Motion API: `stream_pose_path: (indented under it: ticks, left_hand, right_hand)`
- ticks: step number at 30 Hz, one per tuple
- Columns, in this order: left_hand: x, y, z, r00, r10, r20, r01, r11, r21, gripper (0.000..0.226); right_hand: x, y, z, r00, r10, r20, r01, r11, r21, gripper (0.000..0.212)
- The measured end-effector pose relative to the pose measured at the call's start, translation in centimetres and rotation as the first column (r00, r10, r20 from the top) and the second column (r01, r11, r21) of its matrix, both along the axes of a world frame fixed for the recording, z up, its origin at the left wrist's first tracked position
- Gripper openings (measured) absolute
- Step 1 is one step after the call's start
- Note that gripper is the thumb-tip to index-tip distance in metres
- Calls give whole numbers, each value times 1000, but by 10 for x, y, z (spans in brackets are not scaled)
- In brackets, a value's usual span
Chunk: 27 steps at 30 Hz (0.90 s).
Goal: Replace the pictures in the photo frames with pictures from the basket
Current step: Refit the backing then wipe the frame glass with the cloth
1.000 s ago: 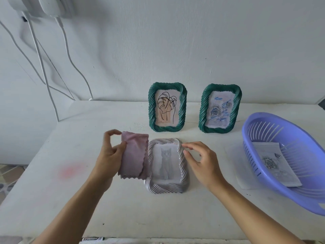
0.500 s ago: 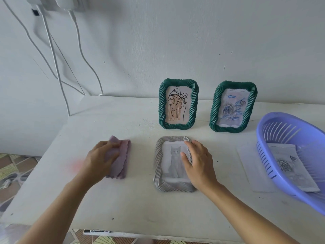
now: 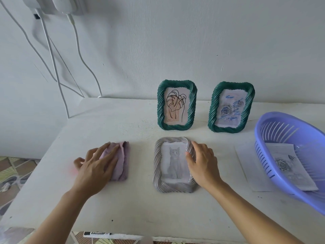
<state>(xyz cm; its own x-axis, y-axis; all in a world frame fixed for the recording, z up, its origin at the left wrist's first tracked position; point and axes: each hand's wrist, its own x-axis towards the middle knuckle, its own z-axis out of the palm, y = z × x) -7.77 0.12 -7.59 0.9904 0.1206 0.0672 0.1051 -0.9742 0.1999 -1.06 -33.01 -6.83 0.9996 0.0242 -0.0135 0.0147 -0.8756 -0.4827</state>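
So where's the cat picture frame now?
In the head view the grey frame lies flat at centre, in front of the green leaf frame, pink cloth to its left, right hand holding its right edge.

A grey frame [image 3: 158,166] with a twisted rope-like border is laid flat, face up, near the front middle of the table; a grey cat picture [image 3: 173,162] is shown in it, and its right edge is held by the right hand [image 3: 202,164]. Two green frames of the same twisted style are stood upright farther back by the wall: the left green frame [image 3: 176,104] is filled with a line drawing of a leaf, the right green frame [image 3: 231,107] with a rose picture scribbled over in blue. A purple slatted basket [image 3: 279,132] is placed at the right, and a rose picture [image 3: 288,166] is laid inside it.
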Motion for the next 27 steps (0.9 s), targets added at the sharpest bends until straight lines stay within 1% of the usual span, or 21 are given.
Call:
stream_pose_path:
  ticks: [4, 6, 8, 11, 13, 15, 16, 18, 19, 20, 21, 23, 25, 27]
  left_hand:
    - [5, 2, 1, 999, 22, -43, -24, 999, -40, 54]
    - [9, -2, 5, 999, 31, -32, -33, 998, -61, 58]
    - [11, -13, 10, 999, 13, 43, -11, 998, -54, 54]
    - [14, -46, 23, 977, -41, 209, 62, 993, -97, 39]
    - [15, -77, 30, 970, -70, 231, 105, 984, -143, 32]
    - [17, -105, 29, 979, -88, 186, 119, 980, -162, 35]
    - [19, -117, 27, 987, -90, 133, 108, 985, -137, 41]
    - [21, -138, 24, 998, -50, -26, 49, 998, -47, 49]
    - [22, -145, 22, 995, -15, -97, 14, 1000, -13, 47]
    - [24, -151, 21, 991, 12, -132, -13, 1000, -2, 45]
    - [25, -155, 19, 990, 30, -135, -33, 999, -19, 43]
    - [25, -160, 19, 991, 52, -123, -64, 994, -92, 40]
    - [25, -160, 18, 989, 76, -127, -99, 976, -193, 34]
    - [27, -158, 18, 983, 111, -145, -153, 935, -320, 30]
  right_hand:
    - [2, -3, 1, 1000, 21, -7, -21, 999, 32, 44]
    - [3, -3, 1, 1000, 22, -2, -22, 999, 46, 43]
    - [3, -3, 2, 1000, 22, -6, -22, 998, 54, 43]
    - [1, -3, 4, 1000, 22, -7, -21, 997, 69, 42]
    - [1, -5, 6, 1000, 11, -9, -10, 997, 78, 39]
    - [1, -8, 6, 1000, 2, -16, -1, 998, 55, 31]
    - [1, -9, 7, 1000, 0, -27, 1, 999, 33, 28]
    - [1, -10, 7, 997, -12, -70, 11, 1000, -11, 31]
    - [1, -10, 8, 995, -18, -93, 16, 1000, -25, 32]
    - [2, -10, 8, 995, -23, -101, 20, 999, -31, 33]
    - [3, -8, 10, 994, -33, -107, 30, 999, -33, 32]
    - [5, -6, 12, 991, -51, -125, 53, 998, 15, 30]
    - [7, -4, 12, 985, -60, -163, 73, 994, 78, 30]
    - [8, -4, 9, 983, -78, -166, 107, 978, 178, 27]
